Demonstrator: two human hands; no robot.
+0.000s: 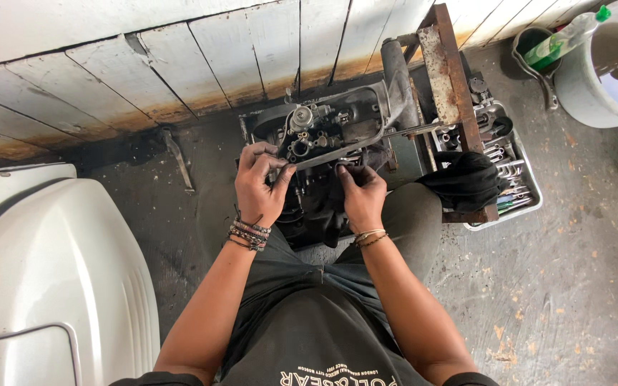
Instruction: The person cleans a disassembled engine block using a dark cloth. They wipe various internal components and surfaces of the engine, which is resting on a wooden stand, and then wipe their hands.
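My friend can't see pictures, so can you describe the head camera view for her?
Seen from above, a person's left hand and right hand work on a greasy grey metal engine on the concrete floor. A metal tray of wrenches sits right, a white plastic cover left.

Left hand [257, 182] and right hand [361, 194] work on a greasy engine [323, 132]; a tool tray [531, 187] sits nearby.

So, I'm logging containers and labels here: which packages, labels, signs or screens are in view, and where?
Clear plastic bottle with green label and green cap: top right, lying tilted over the grey bucket.
White lettering on the dark shirt: bottom centre.
No signs or screens.
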